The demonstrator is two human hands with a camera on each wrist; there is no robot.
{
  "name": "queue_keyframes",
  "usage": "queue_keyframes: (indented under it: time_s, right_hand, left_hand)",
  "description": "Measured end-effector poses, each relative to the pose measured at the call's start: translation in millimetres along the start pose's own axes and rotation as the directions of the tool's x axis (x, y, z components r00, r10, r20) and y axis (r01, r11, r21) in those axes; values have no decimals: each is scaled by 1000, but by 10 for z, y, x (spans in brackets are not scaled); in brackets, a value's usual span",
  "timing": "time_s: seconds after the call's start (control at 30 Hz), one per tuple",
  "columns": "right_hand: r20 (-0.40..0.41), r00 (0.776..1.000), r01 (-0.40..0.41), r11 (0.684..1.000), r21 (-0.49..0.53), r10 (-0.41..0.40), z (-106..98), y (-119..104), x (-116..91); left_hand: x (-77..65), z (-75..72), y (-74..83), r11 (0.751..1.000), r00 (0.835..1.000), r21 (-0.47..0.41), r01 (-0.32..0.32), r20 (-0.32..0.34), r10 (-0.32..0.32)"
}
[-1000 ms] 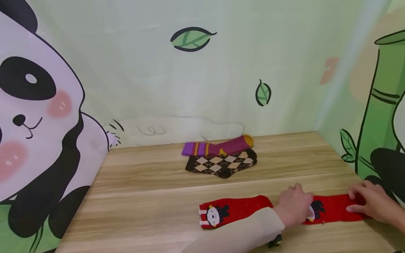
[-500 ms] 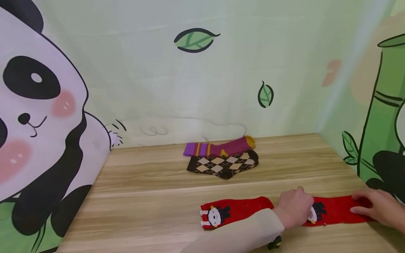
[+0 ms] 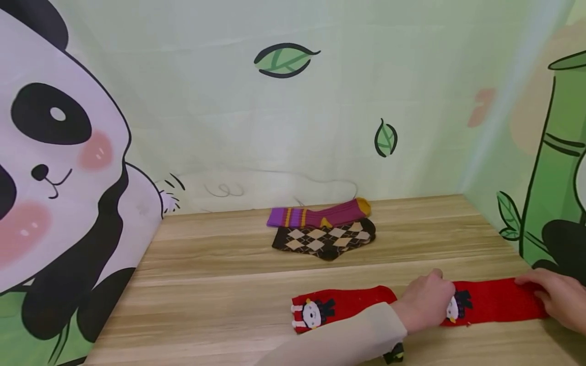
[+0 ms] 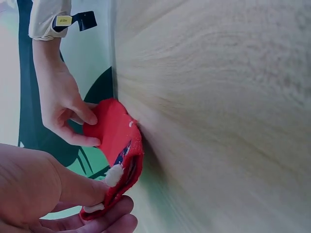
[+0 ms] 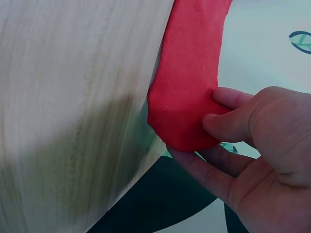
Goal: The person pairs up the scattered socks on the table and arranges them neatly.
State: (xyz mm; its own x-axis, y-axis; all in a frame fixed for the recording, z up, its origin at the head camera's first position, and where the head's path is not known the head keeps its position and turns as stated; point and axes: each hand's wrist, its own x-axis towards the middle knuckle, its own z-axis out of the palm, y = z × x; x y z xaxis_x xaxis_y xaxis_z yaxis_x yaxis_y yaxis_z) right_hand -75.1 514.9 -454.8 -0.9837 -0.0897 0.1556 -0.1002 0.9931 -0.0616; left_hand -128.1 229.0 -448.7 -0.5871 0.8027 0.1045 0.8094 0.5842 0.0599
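In the head view a red sock [image 3: 503, 301] with a white animal face and dark scarf stretches between both hands. My left hand [image 3: 426, 302] pinches its cuff; the left wrist view shows the thumb above and fingers beneath the cuff, beside white tufts. With thumb and fingers, my right hand [image 5: 272, 145] grips the rounded toe end. The sock is lifted off the tabletop in the left wrist view. A matching red sock [image 3: 357, 302] lies flat to the left, partly hidden by the left forearm.
Farther back on the wooden table [image 3: 206, 254], a purple striped sock [image 3: 339, 212] lies against a black argyle sock [image 3: 320, 240]. Pale fabric walls [image 3: 206, 101] with panda and bamboo prints enclose the back and sides. The left sleeve [image 3: 348, 335] crosses the front.
My right hand has shifted to the right at the toe end, and more of the red fabric shows between the hands. The left hand keeps its pinch on the cuff. The view has shifted slightly.
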Motion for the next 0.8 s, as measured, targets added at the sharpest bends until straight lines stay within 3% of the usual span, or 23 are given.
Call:
queue_keyframes:
  time_s: [0.33, 0.8]
  right_hand:
    - [-66, 998, 18, 1000, -8, -19, -58, -87, 14]
    - [-213, 969, 120, 992, -36, -125, -51, -111, 36]
  left_hand:
    - [-38, -84, -71, 999, 999, -44, 30, 35, -29]
    - [-146, -220, -207, 998, 1000, -54, 11, -3, -11]
